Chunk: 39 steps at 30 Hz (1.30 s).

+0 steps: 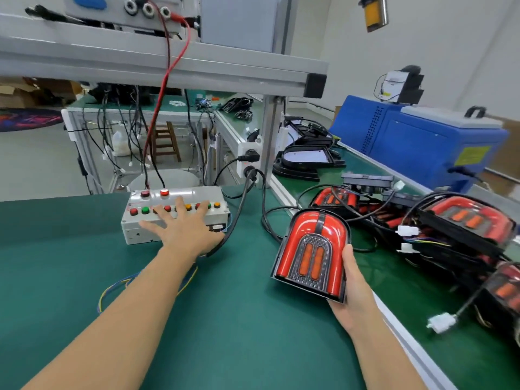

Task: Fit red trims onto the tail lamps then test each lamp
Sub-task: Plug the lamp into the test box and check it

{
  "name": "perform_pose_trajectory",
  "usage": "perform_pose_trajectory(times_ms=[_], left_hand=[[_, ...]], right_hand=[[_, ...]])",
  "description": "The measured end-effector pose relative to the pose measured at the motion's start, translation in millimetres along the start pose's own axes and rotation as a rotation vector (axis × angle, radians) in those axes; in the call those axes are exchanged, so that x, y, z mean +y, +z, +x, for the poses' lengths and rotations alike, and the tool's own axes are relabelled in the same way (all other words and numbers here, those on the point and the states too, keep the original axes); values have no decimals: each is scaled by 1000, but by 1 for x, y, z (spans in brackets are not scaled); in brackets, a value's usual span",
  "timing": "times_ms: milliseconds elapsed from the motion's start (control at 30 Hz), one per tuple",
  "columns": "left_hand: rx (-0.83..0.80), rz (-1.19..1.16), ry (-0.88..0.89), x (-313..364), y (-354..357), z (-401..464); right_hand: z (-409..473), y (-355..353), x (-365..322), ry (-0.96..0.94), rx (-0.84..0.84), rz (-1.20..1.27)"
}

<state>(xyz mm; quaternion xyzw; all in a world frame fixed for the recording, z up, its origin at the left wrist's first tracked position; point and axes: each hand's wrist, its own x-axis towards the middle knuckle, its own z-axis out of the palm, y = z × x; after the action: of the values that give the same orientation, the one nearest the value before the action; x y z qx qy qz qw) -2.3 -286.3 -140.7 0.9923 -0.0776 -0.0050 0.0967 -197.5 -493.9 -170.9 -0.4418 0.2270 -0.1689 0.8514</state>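
Observation:
My right hand (355, 288) grips a tail lamp (311, 251) by its lower right edge and holds it tilted above the green mat. The lamp has a red arched trim and two orange strips inside a black centre. My left hand (184, 229) lies spread, fingers straight, over the grey test box (135, 229), its fingertips on the row of red, green and orange buttons. A black cable (239, 215) runs past the left wrist toward the lamp.
Several finished tail lamps (461, 218) with wires and white connectors lie piled at the right. Black lamp housings (305, 160) sit further back. A blue machine (422, 142) stands at the far right. An aluminium frame (168, 66) crosses overhead, with red leads hanging down.

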Motion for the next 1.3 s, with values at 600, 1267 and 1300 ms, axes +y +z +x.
perform_pose_trajectory(times_ms=[600, 1267, 1300], left_hand=[[-45, 26, 23, 5, -8, -1], [-53, 54, 7, 7, -8, 0], [-52, 53, 5, 7, -8, 0]], right_hand=[[-1, -4, 0, -45, -4, 19], [-1, -5, 0, -42, 8, -28], [-1, -5, 0, -43, 7, -28]])
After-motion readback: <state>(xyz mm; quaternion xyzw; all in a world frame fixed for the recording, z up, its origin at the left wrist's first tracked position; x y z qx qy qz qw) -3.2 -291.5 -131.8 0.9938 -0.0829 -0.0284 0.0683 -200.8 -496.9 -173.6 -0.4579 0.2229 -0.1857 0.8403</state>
